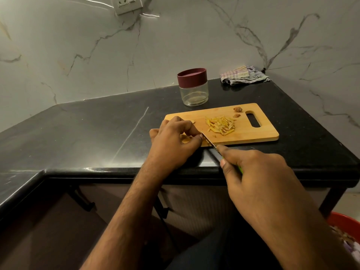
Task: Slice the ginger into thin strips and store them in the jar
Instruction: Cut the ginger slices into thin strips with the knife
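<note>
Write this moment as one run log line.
left hand holds ginger | right hand cuts, knife | strips on board | jar lidded

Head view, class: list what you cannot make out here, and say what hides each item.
- Ginger piece being cut: covered by the left hand on the cutting board.
- Knife handle: wrapped by the right hand; only a green sliver shows.
- Jar contents: too small behind glass to tell.
- Red container: cut off by the right edge.
</note>
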